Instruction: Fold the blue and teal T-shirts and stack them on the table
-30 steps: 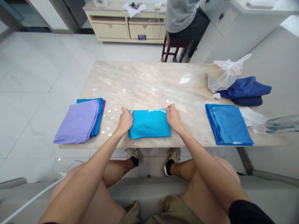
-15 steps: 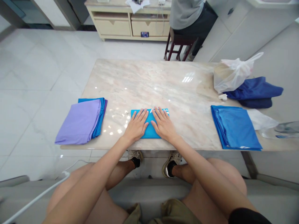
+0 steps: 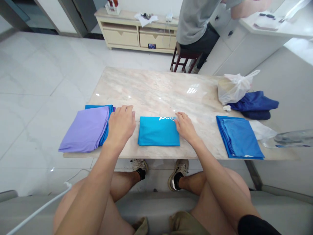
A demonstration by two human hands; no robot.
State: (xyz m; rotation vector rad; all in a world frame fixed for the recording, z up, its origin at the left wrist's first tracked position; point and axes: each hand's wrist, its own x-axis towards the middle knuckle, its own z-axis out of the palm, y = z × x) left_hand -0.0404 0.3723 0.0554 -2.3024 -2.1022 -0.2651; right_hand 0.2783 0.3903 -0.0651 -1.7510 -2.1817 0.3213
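Note:
A folded turquoise cloth (image 3: 158, 132) with white lettering along its far edge lies flat on the marble table in front of me. My right hand (image 3: 185, 126) is at its right edge, fingers loosely bent and apart; whether they touch the fabric I cannot tell. To the left of the cloth and away from it, my left hand (image 3: 122, 122) hovers with relaxed, slightly curved fingers, holding nothing visible. Beside that hand sits a pile of folded cloths, a lilac one (image 3: 85, 129) on top and a blue one (image 3: 104, 132) under it.
Folded blue cloths (image 3: 242, 137) lie at the table's right, near a clear plastic bottle (image 3: 293, 137). Behind them are a white plastic bag (image 3: 232, 89) and dark blue fabric (image 3: 255, 101). A person in grey (image 3: 195, 24) sits on a stool (image 3: 187, 57) beyond the table (image 3: 146, 85).
Both hands have come off the top of the turquoise cloth. My left hand moved left toward the lilac pile, while the right shifted to the cloth's right edge. The view has tilted slightly.

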